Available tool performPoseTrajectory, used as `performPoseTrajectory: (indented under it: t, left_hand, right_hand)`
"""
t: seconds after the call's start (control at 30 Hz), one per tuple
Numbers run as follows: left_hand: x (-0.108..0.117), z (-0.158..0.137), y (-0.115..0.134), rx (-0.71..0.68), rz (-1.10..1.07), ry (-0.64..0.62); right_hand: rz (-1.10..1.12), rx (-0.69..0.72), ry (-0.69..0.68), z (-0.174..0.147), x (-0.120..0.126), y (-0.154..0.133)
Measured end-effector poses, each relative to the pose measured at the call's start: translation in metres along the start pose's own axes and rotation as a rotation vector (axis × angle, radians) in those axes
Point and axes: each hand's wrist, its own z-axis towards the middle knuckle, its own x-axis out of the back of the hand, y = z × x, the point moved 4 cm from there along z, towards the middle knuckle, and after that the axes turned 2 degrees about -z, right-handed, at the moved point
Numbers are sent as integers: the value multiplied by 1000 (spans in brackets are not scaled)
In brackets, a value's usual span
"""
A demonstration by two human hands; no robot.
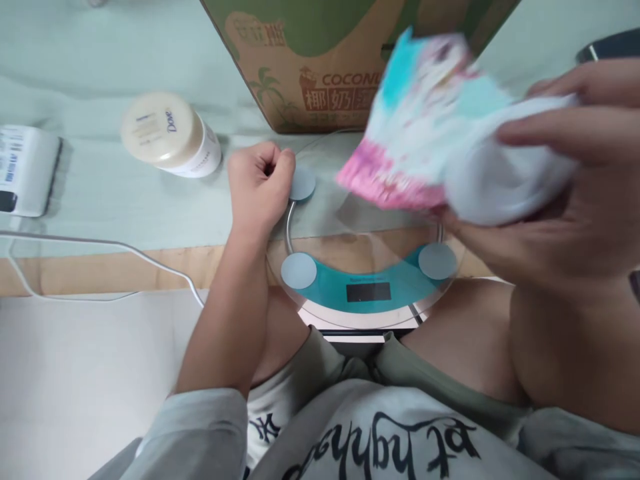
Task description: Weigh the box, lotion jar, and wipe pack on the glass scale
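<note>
My right hand (560,193) is raised at the right, close to the camera, and grips a soft plastic packet (440,127) coloured pink, white and turquoise; the packet is blurred and hangs above a round glass scale (367,293) with a teal band and a dark display. My left hand (260,183) is closed into a fist and rests on the table at the scale's left rim, beside one of its round silver pads. Nothing shows inside that fist.
A cream Dove jar (170,137) lies on its side left of my left hand. A brown cardboard box (330,60) with coconut print stands behind the scale. A white device (25,170) and a grey cable (125,250) lie at the left.
</note>
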Motion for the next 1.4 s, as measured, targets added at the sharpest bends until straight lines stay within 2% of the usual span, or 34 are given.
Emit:
performPoseTrajectory:
  t: [0.07, 0.1, 0.23, 0.37, 0.43, 0.5, 0.57, 0.67, 0.8, 1.13, 1.4]
  left_hand:
    - [0, -1, 0, -25, 11, -1]
    - [-1, -1, -1, -38, 14, -1]
    - [0, 4, -14, -154, 5, 47]
    - [7, 17, -24, -343, -23, 80]
    - [6, 17, -13, -512, -41, 37]
    - [-2, 6, 10, -732, -53, -44]
    - [-16, -12, 36, -855, -33, -136]
    - [-36, -35, 61, -777, 87, -232]
    - [-46, -46, 65, -678, 173, -332]
    - [-42, -44, 65, -623, 173, -340]
    - [-41, -43, 64, -634, 130, -354]
  right_hand:
    - [-166, 339, -167, -10, -18, -19]
    - [-230, 429, -220, -15, -26, -23]
    - [-307, 454, -305, -22, -47, -14]
    - [-289, 440, -320, -20, -48, 9]
    - [-193, 440, -298, -18, -45, 21]
    - [-114, 450, -286, -18, -44, 31]
    - [-86, 444, -294, -18, -47, 38]
    - [-54, 431, -298, -16, -51, 42]
    - [-54, 435, -284, -15, -54, 42]
    - [-110, 483, -343, -13, -52, 46]
    - [-84, 470, -307, -14, -55, 46]
